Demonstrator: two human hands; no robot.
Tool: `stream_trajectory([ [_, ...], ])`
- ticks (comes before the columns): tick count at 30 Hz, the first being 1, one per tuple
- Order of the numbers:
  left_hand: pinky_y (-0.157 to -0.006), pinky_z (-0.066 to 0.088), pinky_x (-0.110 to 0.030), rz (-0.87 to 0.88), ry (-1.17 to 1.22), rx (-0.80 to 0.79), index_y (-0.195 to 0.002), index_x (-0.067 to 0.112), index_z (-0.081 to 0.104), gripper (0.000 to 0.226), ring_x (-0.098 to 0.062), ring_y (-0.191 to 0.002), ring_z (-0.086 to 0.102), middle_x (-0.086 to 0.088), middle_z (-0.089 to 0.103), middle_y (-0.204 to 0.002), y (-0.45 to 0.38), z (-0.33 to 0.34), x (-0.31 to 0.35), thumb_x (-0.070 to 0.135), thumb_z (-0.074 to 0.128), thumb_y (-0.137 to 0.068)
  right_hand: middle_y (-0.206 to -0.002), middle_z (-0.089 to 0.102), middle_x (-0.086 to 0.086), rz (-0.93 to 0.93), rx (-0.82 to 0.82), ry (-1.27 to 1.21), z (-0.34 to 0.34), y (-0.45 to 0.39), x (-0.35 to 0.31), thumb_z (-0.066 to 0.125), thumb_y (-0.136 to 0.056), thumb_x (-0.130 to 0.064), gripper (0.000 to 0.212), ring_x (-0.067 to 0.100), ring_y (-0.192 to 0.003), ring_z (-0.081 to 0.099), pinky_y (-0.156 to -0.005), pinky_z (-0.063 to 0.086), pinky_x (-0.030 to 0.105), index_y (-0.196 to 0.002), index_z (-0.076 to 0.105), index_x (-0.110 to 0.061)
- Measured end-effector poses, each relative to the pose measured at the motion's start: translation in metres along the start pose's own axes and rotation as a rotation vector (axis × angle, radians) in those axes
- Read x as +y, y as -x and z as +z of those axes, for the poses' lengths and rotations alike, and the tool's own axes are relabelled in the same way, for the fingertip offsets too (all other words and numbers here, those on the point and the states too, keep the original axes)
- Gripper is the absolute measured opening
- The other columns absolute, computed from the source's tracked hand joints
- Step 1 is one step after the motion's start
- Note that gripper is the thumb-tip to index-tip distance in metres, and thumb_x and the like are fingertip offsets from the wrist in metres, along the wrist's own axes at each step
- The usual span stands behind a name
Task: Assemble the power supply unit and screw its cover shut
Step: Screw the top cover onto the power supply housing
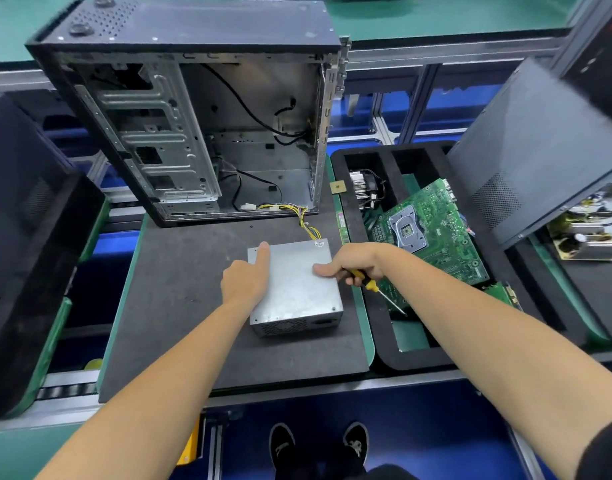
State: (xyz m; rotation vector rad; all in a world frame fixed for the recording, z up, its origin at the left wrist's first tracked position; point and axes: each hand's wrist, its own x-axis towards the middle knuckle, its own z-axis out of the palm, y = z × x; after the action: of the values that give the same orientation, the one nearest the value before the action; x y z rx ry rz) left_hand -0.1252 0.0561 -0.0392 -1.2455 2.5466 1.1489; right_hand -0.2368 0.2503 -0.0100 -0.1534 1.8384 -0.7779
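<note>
Grey metal power supply unit (295,289) lies on the foam mat (180,306). The left hand (244,277) presses one straight forefinger on its cover. The right hand (355,265) grips a yellow screwdriver (379,292).

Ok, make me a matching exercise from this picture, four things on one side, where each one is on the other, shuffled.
Things:
1. screwdriver
2. power supply
3. motherboard
4. wire bundle

Places:
A. leaning in the black foam tray
B. flat on the dark mat, under the left hand
C. in the right hand
D. running from the power supply into the open case

Pairs: 1-C, 2-B, 3-A, 4-D
</note>
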Motion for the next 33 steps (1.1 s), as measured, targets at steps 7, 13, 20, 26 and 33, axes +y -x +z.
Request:
stream_trajectory([
  [7, -0.073, 0.038, -0.033, -0.016, 0.089, -0.046, -0.103, 0.007, 0.051, 0.076, -0.019, -0.080, 0.051, -0.005, 0.048, -0.103, 0.002, -0.003, 0.001, 0.078, 0.033, -0.082, -0.057, 0.061, -0.005, 0.002, 0.009, -0.024, 0.000, 0.004, -0.001, 0.074, -0.080, -0.046, 0.038, 0.009, -0.045, 0.041, -0.038, 0.031, 0.018, -0.082, 0.061, -0.011],
  [13, -0.085, 0.047, -0.037, -0.095, 0.197, -0.206, -0.117, 0.007, 0.055, 0.089, -0.024, -0.097, 0.058, -0.007, 0.058, -0.117, 0.000, -0.007, -0.005, 0.083, 0.044, -0.073, -0.073, 0.072, 0.000, 0.066, -0.131, -0.051, 0.001, 0.016, 0.002, 0.066, -0.086, -0.049, 0.034, 0.007, -0.041, 0.043, -0.035, 0.030, 0.016, -0.075, 0.070, -0.017],
  [20, -0.084, 0.047, -0.038, -0.008, 0.057, -0.041, -0.117, 0.000, 0.057, 0.090, -0.030, -0.098, 0.057, -0.013, 0.056, -0.120, 0.002, -0.003, -0.003, 0.080, 0.040, -0.077, -0.066, 0.069, 0.000, 0.020, -0.004, 0.091, 0.005, 0.014, 0.002, 0.062, -0.086, -0.056, 0.047, 0.010, -0.044, 0.043, -0.039, 0.032, 0.018, -0.078, 0.060, -0.010],
  [26, -0.087, 0.047, -0.038, -0.090, 0.099, -0.144, -0.129, 0.002, 0.050, 0.097, -0.029, -0.103, 0.056, -0.012, 0.053, -0.129, 0.003, -0.015, -0.012, 0.082, 0.041, -0.076, -0.107, 0.072, 0.015, 0.059, -0.324, 0.246, 0.008, 0.023, 0.016, 0.067, -0.087, -0.045, 0.044, 0.009, -0.045, 0.038, -0.039, 0.034, 0.017, -0.074, 0.062, -0.004],
  [33, -0.102, 0.039, -0.041, -0.136, -0.070, -0.154, -0.138, 0.010, 0.047, 0.101, -0.032, -0.122, 0.047, -0.013, 0.047, -0.141, 0.017, -0.009, -0.007, 0.086, 0.016, -0.078, -0.114, 0.066, 0.017, 0.150, -0.386, 0.200, 0.011, 0.016, 0.015, 0.062, -0.091, -0.039, 0.033, 0.005, -0.040, 0.035, -0.038, 0.031, 0.014, -0.094, 0.056, -0.006],
])
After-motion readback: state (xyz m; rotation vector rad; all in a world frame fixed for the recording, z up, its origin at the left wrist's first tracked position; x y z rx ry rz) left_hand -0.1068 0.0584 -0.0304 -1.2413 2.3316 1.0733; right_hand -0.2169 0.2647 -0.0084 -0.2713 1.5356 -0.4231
